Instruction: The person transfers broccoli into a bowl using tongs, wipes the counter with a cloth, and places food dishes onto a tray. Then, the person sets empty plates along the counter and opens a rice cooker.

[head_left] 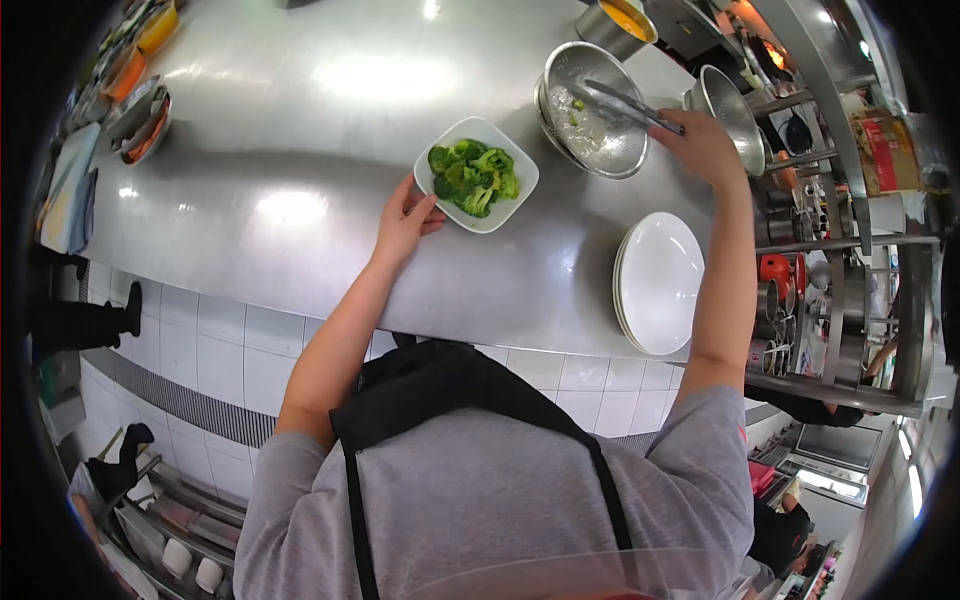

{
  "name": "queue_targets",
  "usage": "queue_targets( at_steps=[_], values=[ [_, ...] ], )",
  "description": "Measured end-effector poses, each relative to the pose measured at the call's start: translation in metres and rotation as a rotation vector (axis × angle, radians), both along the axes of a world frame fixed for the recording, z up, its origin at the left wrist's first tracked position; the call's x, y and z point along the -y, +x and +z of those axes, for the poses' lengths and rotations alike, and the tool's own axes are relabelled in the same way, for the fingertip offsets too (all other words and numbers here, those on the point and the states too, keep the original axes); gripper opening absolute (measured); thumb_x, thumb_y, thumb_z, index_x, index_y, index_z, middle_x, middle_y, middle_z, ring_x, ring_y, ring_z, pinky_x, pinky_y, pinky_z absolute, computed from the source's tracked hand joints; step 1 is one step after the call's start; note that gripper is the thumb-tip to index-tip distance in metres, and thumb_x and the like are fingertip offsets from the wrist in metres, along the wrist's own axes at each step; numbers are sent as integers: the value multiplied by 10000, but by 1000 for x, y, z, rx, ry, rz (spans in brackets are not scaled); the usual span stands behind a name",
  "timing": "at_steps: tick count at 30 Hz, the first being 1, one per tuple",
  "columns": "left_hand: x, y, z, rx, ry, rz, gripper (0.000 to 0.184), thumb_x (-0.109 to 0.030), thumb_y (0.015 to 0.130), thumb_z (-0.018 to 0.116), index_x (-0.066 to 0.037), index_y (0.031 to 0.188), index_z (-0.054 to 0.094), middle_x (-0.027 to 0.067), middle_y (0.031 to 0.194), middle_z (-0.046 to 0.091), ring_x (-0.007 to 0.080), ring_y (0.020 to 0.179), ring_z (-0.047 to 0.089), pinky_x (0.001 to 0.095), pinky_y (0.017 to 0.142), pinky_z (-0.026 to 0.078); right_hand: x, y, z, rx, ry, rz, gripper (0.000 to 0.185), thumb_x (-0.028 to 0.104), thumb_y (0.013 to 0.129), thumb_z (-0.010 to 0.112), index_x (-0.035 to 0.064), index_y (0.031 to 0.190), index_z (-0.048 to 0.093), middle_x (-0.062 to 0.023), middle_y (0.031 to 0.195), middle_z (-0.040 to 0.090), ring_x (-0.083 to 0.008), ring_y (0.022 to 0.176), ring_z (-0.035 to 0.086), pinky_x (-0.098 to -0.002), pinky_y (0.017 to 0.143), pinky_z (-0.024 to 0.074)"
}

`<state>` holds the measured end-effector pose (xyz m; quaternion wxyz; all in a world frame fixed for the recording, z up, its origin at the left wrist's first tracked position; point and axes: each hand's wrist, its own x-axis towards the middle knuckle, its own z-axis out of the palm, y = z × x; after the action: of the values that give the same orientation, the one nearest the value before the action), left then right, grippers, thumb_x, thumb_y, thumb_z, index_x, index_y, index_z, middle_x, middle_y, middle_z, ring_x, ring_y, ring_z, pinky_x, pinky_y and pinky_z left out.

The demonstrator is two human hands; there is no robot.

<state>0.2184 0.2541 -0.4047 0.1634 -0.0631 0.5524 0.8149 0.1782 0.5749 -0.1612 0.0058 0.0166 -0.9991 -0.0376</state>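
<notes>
Broccoli florets lie in a white square bowl on the steel counter. My left hand grips the near left rim of that bowl, thumb and fingers closed on its edge. In my right hand is a pair of metal tongs, its tips pointing down into a metal colander. A few small green bits and a wet shine show inside the colander. My right palm hides part of the tongs' handle end.
A stack of white plates stands near the counter's front edge, below my right forearm. A second metal bowl and a pot with orange contents are at the right. Bowls of food line the far left. Other people stand nearby.
</notes>
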Motion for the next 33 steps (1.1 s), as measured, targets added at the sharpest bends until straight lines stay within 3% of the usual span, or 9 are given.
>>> queue_targets(
  at_steps=[3, 7, 13, 16, 20, 23, 25, 29, 33],
  values=[
    [0, 1, 0, 1, -10, -11, 515, -127, 842, 523, -107, 1298, 285, 73, 923, 526, 162, 764, 578, 278, 661, 502, -35, -30, -37, 166, -18, -183, 443, 425, 709, 587, 107, 1016, 609, -146, 1040, 569, -297, 927, 558, -374, 800, 436],
    [0, 2, 5, 23, -13, -3, 507, -134, 847, 518, -109, 1296, 284, 61, 914, 517, 166, 774, 573, 288, 678, 504, -39, -29, -71, 157, 54, -127, 460, 434, 709, 584, 100, 1025, 607, -144, 1045, 568, -292, 961, 546, -370, 826, 426],
    [-1, 2, 3, 12, -1, -1, 539, -120, 842, 518, -92, 1312, 256, 84, 928, 530, 166, 755, 587, 278, 653, 506, -48, -40, -90, 85, -75, -222, 440, 424, 710, 587, 139, 1046, 603, -112, 1006, 594, -273, 952, 554, -365, 815, 430],
    [0, 1, -2, 16, -16, 14, 552, -125, 842, 520, -84, 1318, 244, 84, 924, 530, 163, 748, 587, 274, 647, 504, -52, -35, -86, 133, -323, -215, 399, 393, 727, 591, 151, 1044, 602, -119, 951, 612, -278, 903, 572, -351, 775, 440],
    [2, 3, 3, 19, -3, 3, 558, -129, 841, 524, -82, 1319, 241, 83, 924, 532, 156, 741, 586, 267, 642, 501, -9, 7, -42, 166, -399, -41, 362, 370, 742, 591, 157, 1034, 604, -130, 929, 616, -284, 867, 580, -342, 750, 442],
    [1, 2, 2, 2, 5, 0, 552, -129, 841, 524, -84, 1317, 248, 82, 929, 534, 151, 742, 585, 260, 640, 499, 39, 35, -38, 178, -279, 70, 358, 369, 742, 590, 163, 1035, 603, -117, 893, 623, -272, 838, 586, -341, 725, 451],
    [1, 1, 1, 3, -11, -12, 539, -142, 845, 523, -91, 1312, 260, 86, 980, 534, 168, 789, 587, 270, 679, 503, 64, 46, -42, 200, -25, 175, 373, 376, 727, 599, 168, 1036, 599, -97, 851, 628, -251, 801, 592, -341, 693, 459],
    [2, 2, 0, -6, 2, -15, 554, -147, 844, 527, -84, 1317, 246, 93, 994, 534, 173, 802, 588, 271, 680, 503, 70, 56, -18, 49, -85, 123, 327, 306, 716, 633, 137, 996, 614, -97, 814, 624, -250, 701, 596, -337, 624, 457],
    [1, 2, 1, -4, -14, -8, 556, -142, 842, 528, -74, 1316, 245, 98, 966, 538, 173, 773, 592, 270, 666, 499, 74, 70, -25, 59, -48, 185, 333, 350, 730, 594, 174, 1012, 607, -81, 799, 629, -255, 745, 596, -357, 660, 467]
  ],
)
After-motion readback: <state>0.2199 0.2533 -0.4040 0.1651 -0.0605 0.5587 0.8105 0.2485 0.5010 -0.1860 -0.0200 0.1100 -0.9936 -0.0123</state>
